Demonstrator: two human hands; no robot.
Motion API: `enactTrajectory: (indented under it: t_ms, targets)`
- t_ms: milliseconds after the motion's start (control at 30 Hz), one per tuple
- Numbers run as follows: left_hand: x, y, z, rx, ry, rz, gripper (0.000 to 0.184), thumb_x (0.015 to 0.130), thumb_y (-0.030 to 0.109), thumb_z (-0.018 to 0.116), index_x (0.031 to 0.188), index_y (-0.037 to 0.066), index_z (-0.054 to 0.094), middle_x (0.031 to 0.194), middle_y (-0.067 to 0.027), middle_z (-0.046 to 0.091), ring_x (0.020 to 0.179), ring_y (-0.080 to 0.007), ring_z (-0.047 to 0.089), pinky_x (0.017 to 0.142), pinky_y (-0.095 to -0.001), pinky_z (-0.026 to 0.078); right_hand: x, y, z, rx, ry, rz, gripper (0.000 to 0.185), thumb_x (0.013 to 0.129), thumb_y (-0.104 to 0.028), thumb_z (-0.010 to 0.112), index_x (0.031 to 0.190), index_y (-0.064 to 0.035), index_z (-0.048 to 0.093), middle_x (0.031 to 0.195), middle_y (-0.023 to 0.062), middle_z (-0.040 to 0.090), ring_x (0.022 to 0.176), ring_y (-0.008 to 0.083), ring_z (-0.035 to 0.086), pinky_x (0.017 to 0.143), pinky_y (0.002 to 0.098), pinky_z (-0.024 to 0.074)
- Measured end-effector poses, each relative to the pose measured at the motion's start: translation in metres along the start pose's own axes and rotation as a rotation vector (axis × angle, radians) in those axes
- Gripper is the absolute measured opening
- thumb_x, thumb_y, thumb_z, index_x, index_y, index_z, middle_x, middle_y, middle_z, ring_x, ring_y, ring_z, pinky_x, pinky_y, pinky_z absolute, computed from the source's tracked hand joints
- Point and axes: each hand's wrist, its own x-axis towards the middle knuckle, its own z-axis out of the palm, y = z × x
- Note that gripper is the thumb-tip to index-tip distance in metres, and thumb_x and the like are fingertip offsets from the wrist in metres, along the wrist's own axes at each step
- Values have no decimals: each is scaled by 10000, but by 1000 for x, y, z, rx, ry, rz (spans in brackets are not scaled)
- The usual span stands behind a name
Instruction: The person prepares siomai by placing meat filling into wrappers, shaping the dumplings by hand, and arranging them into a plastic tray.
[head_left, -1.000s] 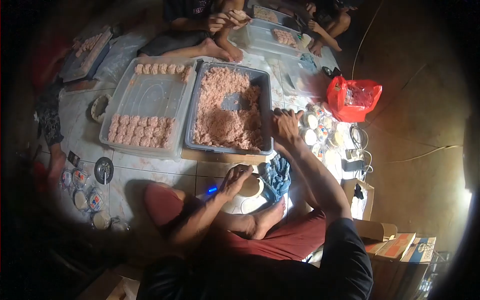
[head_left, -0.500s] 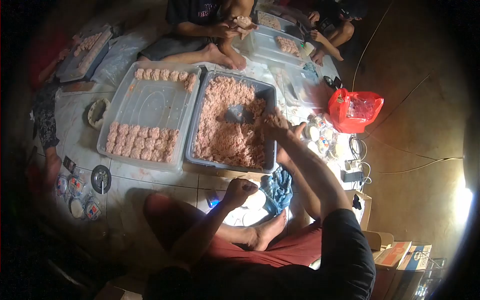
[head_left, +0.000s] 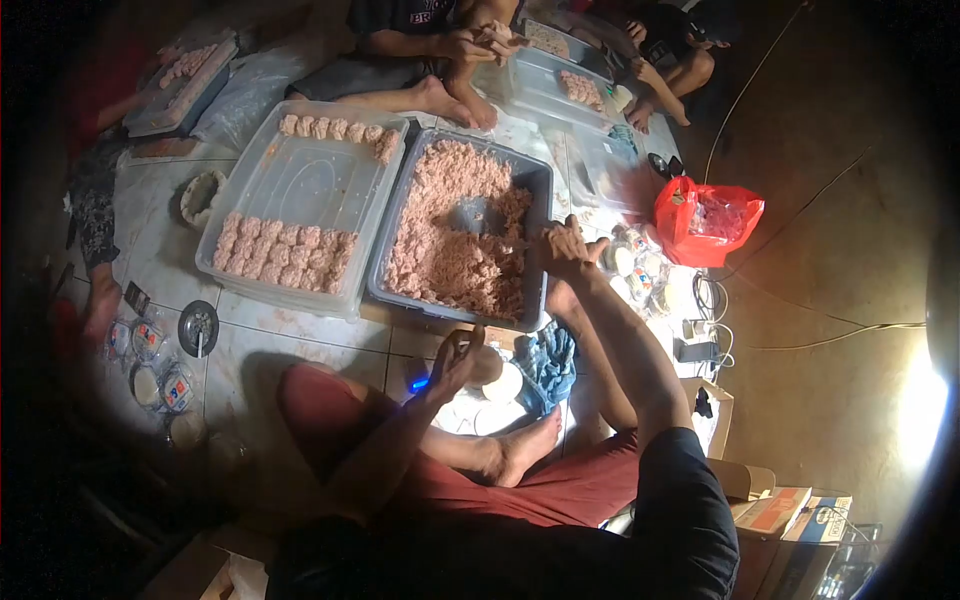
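Observation:
My left hand (head_left: 452, 368) is raised above my crossed legs, its fingers curled at the edge of a thin, shaded round disc (head_left: 487, 366). Pale round discs (head_left: 505, 383) lie just below and to the right. My right hand (head_left: 568, 250) is over the right rim of a grey tub (head_left: 543, 190), fingers apart, with nothing visible in it. Pink minced mixture (head_left: 430, 250) fills much of the tub, with a bare patch near its middle. To the left, a clear tray (head_left: 310, 185) holds shaped pink pieces (head_left: 285, 252) in rows at its near and far ends.
A blue cloth (head_left: 546, 365) lies by my foot. Packets (head_left: 640, 265) and a red bag (head_left: 708, 222) are at the right, near cables (head_left: 712, 300). More packets (head_left: 160, 370) and a dark dish (head_left: 198, 328) are at left. Other people sit around further trays (head_left: 545, 88).
My left hand has moved up and left from its closed pose, and the shaded disc shows beside it again. My right hand's fingers have spread at the tub's rim. The view has shifted slightly.

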Motion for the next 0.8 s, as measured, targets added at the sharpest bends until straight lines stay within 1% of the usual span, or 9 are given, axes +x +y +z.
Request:
enactTrajectory:
  t_ms: [33, 133, 267, 300, 400, 467, 600, 633, 800]
  targets:
    - [19, -23, -1, -4, 0, 5, 559, 904, 488, 727, 1188, 19, 621, 1011, -116, 709, 940, -246, 684, 808, -379, 546, 2, -6, -12, -14, 76, 2, 445, 950, -388, 518, 1267, -90, 612, 1281, 166, 613, 1291, 273, 501, 1171, 581, 241]
    - [50, -49, -4, 154, 385, 431, 544, 919, 507, 699, 1095, -7, 668, 1002, -157, 716, 913, -268, 695, 784, -390, 544, 27, -38, -69, -227, -609, -256, 457, 958, -326, 515, 1335, -70, 547, 1290, 132, 607, 1255, 288, 536, 1194, 617, 181]
    - [35, -8, -15, 392, 192, 570, 522, 938, 491, 668, 1026, -22, 711, 993, -219, 723, 936, -322, 704, 785, -422, 541, 21, -44, -33, 43, -214, -488, 228, 920, -251, 534, 1017, -97, 671, 946, 97, 691, 956, 249, 650, 1162, 512, 298]
    - [38, -7, -16, 497, 170, 564, 521, 946, 490, 651, 1033, -20, 716, 997, -236, 723, 958, -341, 704, 793, -435, 539, 29, -49, -44, 106, -329, -536, 242, 933, -264, 527, 1017, -98, 681, 932, 91, 701, 953, 252, 660, 1132, 509, 322]
    - [38, -5, -13, 410, 74, 417, 566, 960, 518, 604, 1014, -32, 725, 1008, -255, 718, 1002, -376, 692, 842, -453, 529, 40, -65, -126, -188, -441, -613, 258, 968, -285, 515, 1004, -112, 703, 951, 89, 719, 970, 253, 676, 1039, 502, 373]
    - [39, -12, -10, 422, 114, 440, 591, 969, 529, 582, 1024, -44, 716, 1009, -256, 717, 1004, -383, 690, 862, -450, 526, 60, -37, -107, 237, -641, -267, 192, 892, -343, 631, 990, -214, 736, 1000, 51, 715, 1042, 217, 639, 967, 391, 375]
    - [32, -18, -12, 315, 161, 297, 634, 977, 537, 551, 1064, -76, 685, 1011, -271, 711, 1011, -409, 682, 907, -448, 516, 63, -32, -103, -71, -546, -131, 290, 916, -228, 582, 1191, -199, 671, 1163, 102, 694, 1151, 289, 606, 1065, 477, 330]
    - [29, -16, -12, 285, 190, 278, 596, 986, 500, 551, 1092, -75, 667, 1010, -286, 704, 1015, -414, 680, 908, -448, 518, 80, -45, -116, -236, -847, -183, 354, 976, -244, 505, 1294, -133, 612, 1305, 149, 611, 1295, 298, 515, 1152, 530, 276]
    - [41, -21, -16, 344, 254, 626, 527, 1003, 434, 549, 995, -75, 687, 975, -284, 701, 976, -410, 686, 851, -453, 528, 32, -41, -42, -146, -540, -412, 420, 968, -338, 514, 1312, -106, 572, 1306, 160, 573, 1287, 288, 478, 1176, 534, 237]
